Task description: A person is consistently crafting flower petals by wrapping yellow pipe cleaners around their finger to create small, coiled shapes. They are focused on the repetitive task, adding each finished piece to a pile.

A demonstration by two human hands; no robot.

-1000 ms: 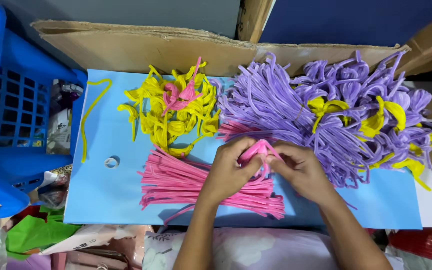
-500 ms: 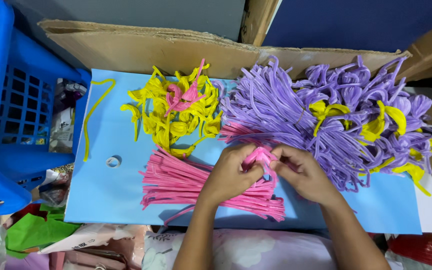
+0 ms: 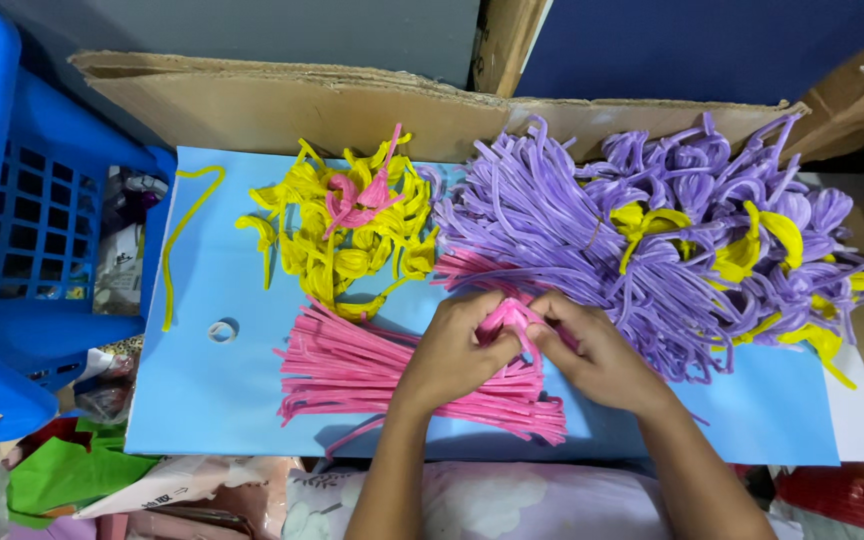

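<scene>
Left hand (image 3: 452, 350) and right hand (image 3: 592, 355) meet, both pinching one bent pink stem (image 3: 510, 318) above the pink bundle (image 3: 352, 375) near the blue board's (image 3: 202, 400) front edge.

Bright, even overhead light, soft shadows under the hands (image 3: 527, 355), sharp centre, slight stretch at edges.

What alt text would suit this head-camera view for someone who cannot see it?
Two bare hands, left hand and right hand, pinch a bent pink pipe cleaner above a pink bundle on a light blue board. Yellow pieces and a purple heap lie behind.
</scene>
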